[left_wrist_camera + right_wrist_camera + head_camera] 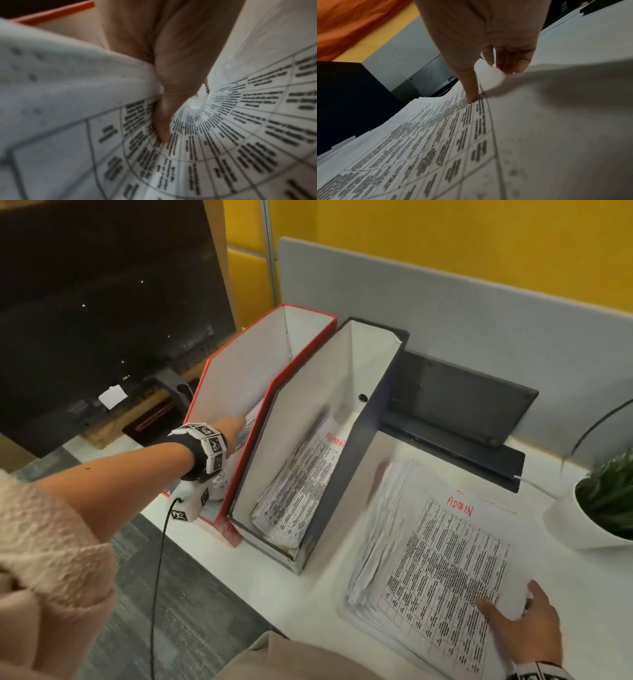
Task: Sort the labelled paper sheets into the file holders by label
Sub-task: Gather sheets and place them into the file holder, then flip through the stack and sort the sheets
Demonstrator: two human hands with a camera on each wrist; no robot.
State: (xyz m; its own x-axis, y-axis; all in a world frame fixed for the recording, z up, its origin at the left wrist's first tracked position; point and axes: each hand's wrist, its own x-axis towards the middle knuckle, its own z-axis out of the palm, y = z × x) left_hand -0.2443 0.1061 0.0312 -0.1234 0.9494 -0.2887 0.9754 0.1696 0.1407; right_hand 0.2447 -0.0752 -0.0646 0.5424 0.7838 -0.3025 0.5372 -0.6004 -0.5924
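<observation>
Red file holder (pixel 239 364) receives left hand (pixel 229 428), fingers pinching a printed sheet (pixel 223 135) inside; right hand (pixel 527 621) pinches the top sheet's corner on the desk stack (pixel 428 549); navy file holder (pixel 346 460) holds ADMIN sheets (pixel 301 474).

"ADMIN" in red heads the stack's top sheet (pixel 445 556) and the sheets in the blue holder (pixel 301 474).

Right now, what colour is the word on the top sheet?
Red, on the top sheet; head view.
</observation>
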